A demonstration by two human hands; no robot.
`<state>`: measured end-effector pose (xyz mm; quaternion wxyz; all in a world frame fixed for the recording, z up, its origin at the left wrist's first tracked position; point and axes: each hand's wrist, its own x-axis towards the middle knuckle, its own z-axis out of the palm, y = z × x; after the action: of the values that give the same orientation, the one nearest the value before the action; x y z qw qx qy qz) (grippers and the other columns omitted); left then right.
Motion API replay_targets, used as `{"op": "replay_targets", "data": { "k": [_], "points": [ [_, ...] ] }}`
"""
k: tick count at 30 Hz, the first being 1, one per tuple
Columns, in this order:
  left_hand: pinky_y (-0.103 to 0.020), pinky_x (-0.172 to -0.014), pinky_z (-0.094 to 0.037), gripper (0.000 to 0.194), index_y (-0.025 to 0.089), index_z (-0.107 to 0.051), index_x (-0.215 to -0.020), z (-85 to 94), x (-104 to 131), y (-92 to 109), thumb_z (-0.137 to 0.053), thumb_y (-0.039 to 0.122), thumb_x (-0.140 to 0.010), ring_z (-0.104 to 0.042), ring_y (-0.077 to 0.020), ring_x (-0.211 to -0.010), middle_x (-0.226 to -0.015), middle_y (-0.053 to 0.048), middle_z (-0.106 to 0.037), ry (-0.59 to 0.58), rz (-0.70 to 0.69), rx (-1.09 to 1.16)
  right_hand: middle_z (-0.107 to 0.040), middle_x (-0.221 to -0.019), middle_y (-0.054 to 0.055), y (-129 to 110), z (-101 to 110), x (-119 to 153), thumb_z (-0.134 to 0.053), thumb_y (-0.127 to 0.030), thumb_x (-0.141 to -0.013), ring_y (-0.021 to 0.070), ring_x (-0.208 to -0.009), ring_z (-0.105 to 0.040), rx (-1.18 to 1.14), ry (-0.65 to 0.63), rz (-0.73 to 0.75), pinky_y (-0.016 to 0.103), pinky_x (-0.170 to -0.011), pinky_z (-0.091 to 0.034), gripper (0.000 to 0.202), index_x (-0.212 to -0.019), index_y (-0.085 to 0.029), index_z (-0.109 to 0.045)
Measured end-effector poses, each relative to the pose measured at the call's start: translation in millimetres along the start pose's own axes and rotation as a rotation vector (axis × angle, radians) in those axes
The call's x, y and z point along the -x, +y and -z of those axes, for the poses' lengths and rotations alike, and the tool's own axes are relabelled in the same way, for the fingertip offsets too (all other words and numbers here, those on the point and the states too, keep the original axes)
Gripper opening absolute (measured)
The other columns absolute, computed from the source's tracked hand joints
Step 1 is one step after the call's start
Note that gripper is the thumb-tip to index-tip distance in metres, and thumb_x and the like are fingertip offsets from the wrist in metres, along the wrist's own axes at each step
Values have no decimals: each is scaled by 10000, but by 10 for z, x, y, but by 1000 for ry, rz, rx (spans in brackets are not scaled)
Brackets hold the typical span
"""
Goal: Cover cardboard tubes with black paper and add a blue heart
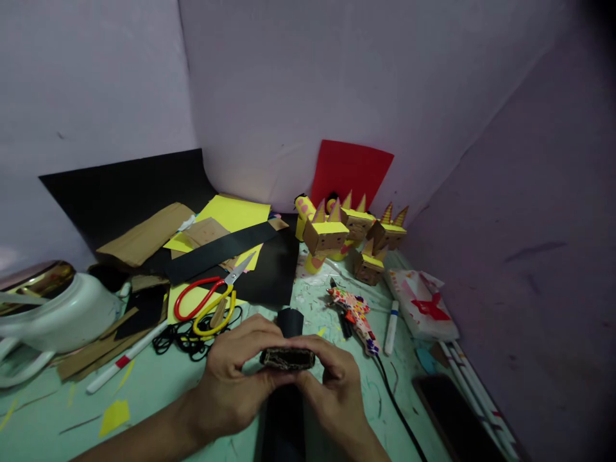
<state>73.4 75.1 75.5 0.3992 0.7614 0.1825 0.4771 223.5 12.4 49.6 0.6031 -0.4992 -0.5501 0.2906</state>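
Note:
My left hand (240, 378) and my right hand (332, 385) both grip a small dark cardboard piece (287, 359) from either side, thumbs below and fingers above. Its near end shows rough corrugated edges around a narrow, flattened opening. A long black paper strip (283, 430) lies below, running toward me, and a dark curled end (290, 321) shows just beyond my fingers. Left of my hands are scissors (231, 282) with red and yellow handles, lying open, and a tangle of black cord (185, 340). On the right rests a patterned glue gun (355, 314).
Several cardboard figures (327, 239) with horns stand at the back, before a red sheet (351, 170). Yellow paper (240, 212), a black sheet (144, 173) and cardboard scraps (149, 234) lie back left. A white teapot-like vessel (91, 308), a marker (391, 327) and a phone (457, 417) flank the area.

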Motion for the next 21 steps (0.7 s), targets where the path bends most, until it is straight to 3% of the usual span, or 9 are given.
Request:
{"op": "replay_targets", "data": {
  "k": [4, 10, 16, 18, 21],
  "points": [
    [-256, -576, -491, 150, 182, -721, -800, -29, -20, -7, -758, 96, -682, -616, -158, -626, -679, -25, -665, 35, 6, 79, -709, -640, 0, -26, -40, 32, -644, -148, -723, 156, -581, -635, 37, 66, 8, 229, -566, -469, 131, -752, -223, -748],
    [-253, -530, -439, 124, 164, -704, -799, -31, -18, -35, -719, 88, -703, -566, -144, -578, -628, -24, -630, 19, -71, 54, -694, -593, 3, -24, -92, 48, -647, -174, -716, 145, -540, -632, 17, 94, 14, 204, -519, -462, 101, -709, -205, -743],
    [-253, -539, -471, 137, 175, -694, -870, 1, -54, -25, -718, 145, -738, -586, -151, -593, -660, -41, -650, -25, -220, 28, -748, -744, -11, -13, -83, 54, -594, -59, -701, 147, -618, -686, 34, 94, 265, 217, -585, -521, 303, -884, -261, -727],
    [-250, -598, -504, 169, 200, -689, -916, -5, -37, -68, -704, 148, -756, -616, -153, -657, -734, -41, -668, -35, -208, 31, -759, -799, -2, 3, -46, 71, -570, -37, -700, 154, -660, -705, 149, 139, 393, 227, -620, -541, 358, -946, -255, -709],
    [-290, -808, -521, 376, 218, -620, -1139, -57, 41, -130, -690, 182, -771, -628, -201, -952, -1055, -88, -661, 43, -25, -116, -763, -877, 22, 66, 56, 96, -563, -19, -718, 173, -736, -720, 409, 266, 482, 243, -666, -556, 415, -1046, -242, -685]
  ]
}}
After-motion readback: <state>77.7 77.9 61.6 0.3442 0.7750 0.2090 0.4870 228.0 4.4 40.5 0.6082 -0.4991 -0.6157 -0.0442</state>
